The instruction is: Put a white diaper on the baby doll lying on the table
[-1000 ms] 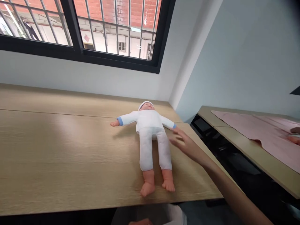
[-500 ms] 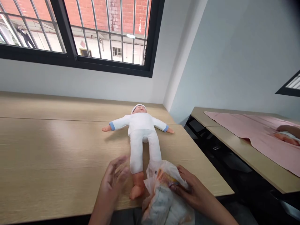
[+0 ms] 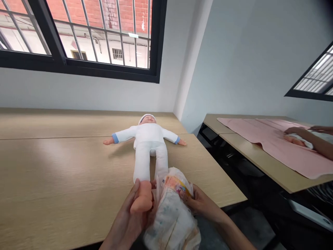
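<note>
A baby doll (image 3: 149, 133) in white clothes with blue cuffs lies on its back on the wooden table (image 3: 78, 180), arms spread, feet toward me. My left hand (image 3: 132, 211) is wrapped round the doll's bare foot and lower leg on the left side. In my right hand (image 3: 194, 199) is a crumpled, thin whitish bundle (image 3: 171, 215) with an orange and yellow patch; it hangs over the table's front edge and hides the doll's other foot.
A second table (image 3: 241, 139) at the right bears a pink cloth (image 3: 281, 152). Another person's hands and forearms (image 3: 316, 140) hold a doll there. A dark gap separates the tables. A barred window (image 3: 104, 38) is behind.
My left hand has moved from beside the doll's foot to a hold on it. The view has turned right, showing more of the other person's arms.
</note>
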`<act>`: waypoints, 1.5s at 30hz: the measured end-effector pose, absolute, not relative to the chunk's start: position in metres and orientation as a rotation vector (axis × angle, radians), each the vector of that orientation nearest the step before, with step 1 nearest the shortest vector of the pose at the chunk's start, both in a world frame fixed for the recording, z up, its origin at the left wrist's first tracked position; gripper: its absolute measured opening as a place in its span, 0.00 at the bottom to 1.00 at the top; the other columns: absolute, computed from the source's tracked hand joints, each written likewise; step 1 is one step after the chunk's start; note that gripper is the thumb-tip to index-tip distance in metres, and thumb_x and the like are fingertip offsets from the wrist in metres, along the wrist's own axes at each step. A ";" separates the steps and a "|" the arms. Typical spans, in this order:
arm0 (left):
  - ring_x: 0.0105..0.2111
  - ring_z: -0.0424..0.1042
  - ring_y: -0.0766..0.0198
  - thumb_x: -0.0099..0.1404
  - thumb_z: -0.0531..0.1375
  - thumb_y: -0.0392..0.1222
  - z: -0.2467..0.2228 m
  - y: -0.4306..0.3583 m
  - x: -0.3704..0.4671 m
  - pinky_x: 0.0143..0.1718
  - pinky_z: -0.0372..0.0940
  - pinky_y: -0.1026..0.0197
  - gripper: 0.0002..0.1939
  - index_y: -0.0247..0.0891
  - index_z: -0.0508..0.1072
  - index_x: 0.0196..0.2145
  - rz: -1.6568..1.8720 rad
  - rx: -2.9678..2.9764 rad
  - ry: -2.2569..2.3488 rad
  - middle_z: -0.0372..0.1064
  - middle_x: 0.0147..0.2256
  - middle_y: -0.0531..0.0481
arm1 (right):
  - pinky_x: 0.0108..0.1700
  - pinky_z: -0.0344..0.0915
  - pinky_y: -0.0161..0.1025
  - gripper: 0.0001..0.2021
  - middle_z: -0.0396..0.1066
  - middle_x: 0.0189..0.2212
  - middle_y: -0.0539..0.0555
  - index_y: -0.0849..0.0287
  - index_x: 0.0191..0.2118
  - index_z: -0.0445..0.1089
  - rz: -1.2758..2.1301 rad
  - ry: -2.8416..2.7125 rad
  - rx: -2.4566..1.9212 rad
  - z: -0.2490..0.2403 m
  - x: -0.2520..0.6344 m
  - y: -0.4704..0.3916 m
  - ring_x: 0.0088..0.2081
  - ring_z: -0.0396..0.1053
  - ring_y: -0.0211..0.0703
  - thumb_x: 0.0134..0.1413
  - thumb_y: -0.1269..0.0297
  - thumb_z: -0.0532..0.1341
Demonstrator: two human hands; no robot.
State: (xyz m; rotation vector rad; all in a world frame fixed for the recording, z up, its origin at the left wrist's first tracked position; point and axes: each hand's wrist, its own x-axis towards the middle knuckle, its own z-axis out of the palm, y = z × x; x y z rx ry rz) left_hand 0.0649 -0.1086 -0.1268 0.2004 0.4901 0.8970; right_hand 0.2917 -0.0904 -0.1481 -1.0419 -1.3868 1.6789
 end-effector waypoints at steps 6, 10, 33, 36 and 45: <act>0.26 0.70 0.68 0.65 0.56 0.60 -0.124 -0.104 0.073 0.34 0.66 0.65 0.25 0.33 0.71 0.44 0.867 0.110 0.488 0.67 0.25 0.52 | 0.36 0.65 0.34 0.26 0.71 0.33 0.54 0.60 0.47 0.68 1.733 -1.288 -1.033 -0.140 0.304 -0.093 0.35 0.68 0.41 0.52 0.43 0.63; 0.31 0.69 0.66 0.66 0.50 0.64 -0.125 -0.100 0.076 0.40 0.66 0.63 0.32 0.29 0.70 0.46 0.889 0.222 0.292 0.68 0.31 0.47 | 0.34 0.65 0.34 0.22 0.70 0.32 0.53 0.61 0.43 0.68 1.446 -1.699 -1.160 -0.096 0.333 -0.084 0.33 0.68 0.42 0.57 0.44 0.59; 0.31 0.71 0.59 0.60 0.57 0.62 -0.086 -0.069 0.062 0.37 0.64 0.58 0.26 0.37 0.69 0.43 0.855 0.485 0.156 0.71 0.42 0.43 | 0.36 0.71 0.41 0.19 0.76 0.41 0.59 0.59 0.48 0.69 -0.364 -2.636 -1.095 -0.155 0.323 -0.083 0.37 0.76 0.48 0.54 0.80 0.51; 0.31 0.71 0.59 0.60 0.55 0.62 -0.068 -0.062 0.060 0.37 0.63 0.57 0.26 0.37 0.69 0.46 0.857 0.503 0.218 0.71 0.42 0.41 | 0.44 0.72 0.43 0.18 0.74 0.47 0.58 0.58 0.54 0.65 -0.231 -2.648 -0.954 -0.178 0.304 -0.095 0.49 0.72 0.52 0.59 0.76 0.54; 0.31 0.69 0.60 0.64 0.51 0.63 -0.032 -0.044 0.059 0.35 0.63 0.59 0.28 0.37 0.69 0.48 0.861 0.584 0.239 0.70 0.42 0.39 | 0.60 0.61 0.48 0.21 0.65 0.57 0.56 0.56 0.58 0.63 0.536 -2.506 -1.061 -0.114 0.286 -0.082 0.58 0.63 0.48 0.64 0.55 0.55</act>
